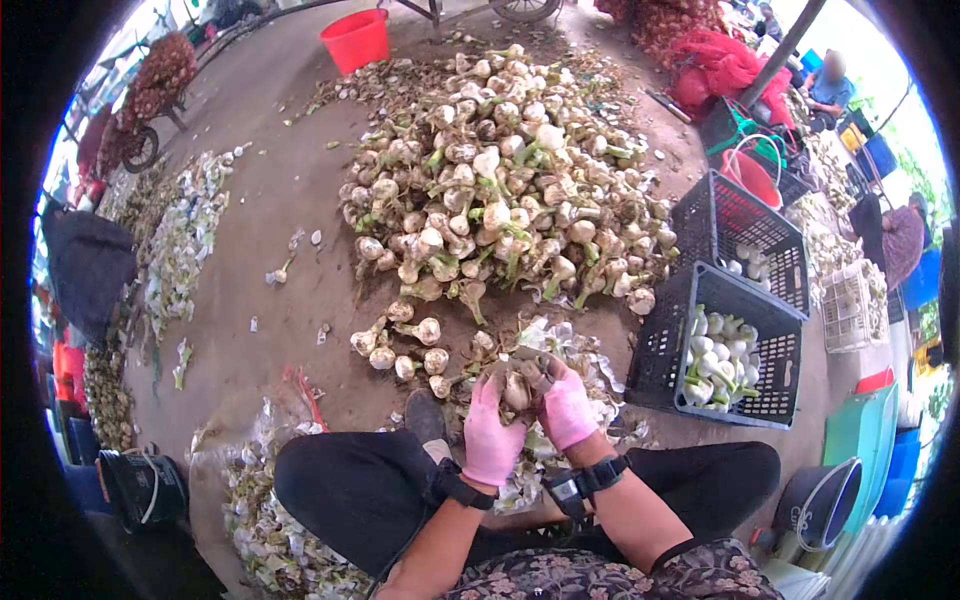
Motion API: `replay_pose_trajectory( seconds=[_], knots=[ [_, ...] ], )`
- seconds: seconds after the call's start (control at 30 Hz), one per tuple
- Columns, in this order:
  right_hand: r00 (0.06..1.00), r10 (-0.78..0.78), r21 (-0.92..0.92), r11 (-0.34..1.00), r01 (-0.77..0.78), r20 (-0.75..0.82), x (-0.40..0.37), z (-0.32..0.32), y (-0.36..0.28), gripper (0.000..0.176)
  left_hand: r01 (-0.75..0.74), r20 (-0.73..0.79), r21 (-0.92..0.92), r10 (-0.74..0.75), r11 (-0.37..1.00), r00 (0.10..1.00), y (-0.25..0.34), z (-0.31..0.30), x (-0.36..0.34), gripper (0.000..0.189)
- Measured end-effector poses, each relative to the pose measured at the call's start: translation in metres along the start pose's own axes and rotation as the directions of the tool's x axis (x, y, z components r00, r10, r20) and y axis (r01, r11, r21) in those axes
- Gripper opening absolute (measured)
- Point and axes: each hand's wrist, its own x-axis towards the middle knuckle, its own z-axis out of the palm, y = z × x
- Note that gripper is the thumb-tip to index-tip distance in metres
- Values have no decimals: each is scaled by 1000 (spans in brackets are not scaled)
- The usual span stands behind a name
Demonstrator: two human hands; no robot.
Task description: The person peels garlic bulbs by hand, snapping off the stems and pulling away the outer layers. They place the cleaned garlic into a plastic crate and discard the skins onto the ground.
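Between my two hands, low in the middle of the head view, is a garlic bulb [516, 392] with brownish outer skin. My left hand [493, 425], in a pink glove with dirty fingertips, is closed around its left side. From the right, my right hand [568, 408], gloved the same way, has curled fingers against the bulb; whether they also hold a small tool is hidden. Loose unpeeled garlic bulbs [428, 331] lie on the ground just left of my hands. Beyond them rises a big heap of garlic [500, 190] with stems and roots.
At my right stands a black crate [665, 350] with peeled white garlic, another black crate [700, 215] behind it. A red bucket [355, 42] stands behind the heap. Papery skins [290, 520] litter the ground around my legs. A dark bucket [820, 505] is at right; other people sit farther off.
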Motion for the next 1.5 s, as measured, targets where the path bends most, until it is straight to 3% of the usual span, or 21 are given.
replay_pose_trajectory(
  seconds=[0.1, 0.13, 0.3, 0.4, 0.5, 0.57, 0.67, 0.77, 0.9, 0.97, 1.03, 1.07, 1.1, 1.13, 1.17, 1.23, 1.3, 1.33, 1.37, 1.43, 1.5],
  knots=[
    [995, -44, -25, 999, 42, -88, -6, 7, 8, 31, 1, -35, -49, -3, 999, 999, 3, -5, -2, 64],
    [994, -83, -106, 991, 75, -70, -10, 8, 5, 30, 2, -42, -56, -4, 998, 999, 3, -6, -4, 65],
    [993, -105, -110, 988, 111, 59, -19, 6, -3, 32, 17, -17, -109, -19, 994, 1000, 1, -12, -4, 65],
    [983, -145, -227, 959, 167, 112, -15, -1, -2, 34, 92, 14, -207, -91, 974, 996, 5, -16, -1, 65],
    [983, -176, -408, 894, 184, 58, -17, -4, -2, 40, 111, 17, -311, -111, 944, 994, 1, -14, -2, 67],
    [963, -257, -830, 520, 204, 76, -28, 10, -20, 42, 219, 78, -413, -205, 884, 976, 5, -16, 1, 67],
    [912, -407, -814, 509, 279, 58, -37, 15, -22, 45, 301, 186, -540, -238, 786, 953, 13, -21, 4, 65],
    [871, -484, -740, 555, 382, 86, -24, -10, -6, 34, 269, 124, -678, -254, 684, 959, -6, -10, 1, 58],
    [853, -511, -769, 502, 396, 105, -24, -19, -2, 36, 389, 227, -708, -332, 590, 915, -6, -15, 2, 49],
    [907, -393, -842, 428, 327, 153, -36, -9, -19, 40, 344, 154, -658, -327, 670, 932, -27, -7, -2, 38],
    [920, -357, -838, 443, 319, 162, -39, -11, -22, 39, 455, 274, -711, -384, 536, 881, -46, -7, -2, 30],
    [924, -326, -816, 467, 342, 201, -42, -11, -25, 40, 388, 135, -735, -441, 557, 888, -45, -1, -4, 31],
    [924, -296, -792, 490, 363, 241, -44, -12, -27, 40, 389, 136, -734, -442, 556, 887, -47, -3, -3, 31],
    [927, -273, -727, 578, 370, 255, -43, -13, -27, 38, 464, 155, -605, -476, 647, 866, -44, -11, 0, 32],
    [928, -273, -727, 578, 370, 255, -46, -14, -28, 38, 526, 167, -458, -512, 716, 843, -43, -15, 1, 33],
    [973, -67, -635, 747, 196, 222, -56, -12, -35, 35, 509, 164, -559, -515, 654, 841, -46, -9, 3, 33],
    [952, -29, -646, 728, 229, 304, -57, -11, -38, 32, 401, -19, -701, -576, 590, 817, -31, -10, 5, 32],
    [968, -22, -596, 784, 171, 249, -57, -11, -37, 32, 450, 83, -742, -598, 496, 797, -24, -15, 4, 28],
    [981, -11, -539, 834, 116, 194, -57, -10, -38, 32, 452, 87, -740, -595, 498, 799, -13, -16, 1, 28],
    [988, -73, -558, 819, 136, 134, -53, -12, -38, 31, 239, 88, -675, -246, 698, 965, 4, -13, -6, 24],
    [976, -95, -611, 767, 199, 198, -51, -15, -39, 34, 270, 176, -618, -205, 738, 963, -8, -15, -7, 29]
  ],
)
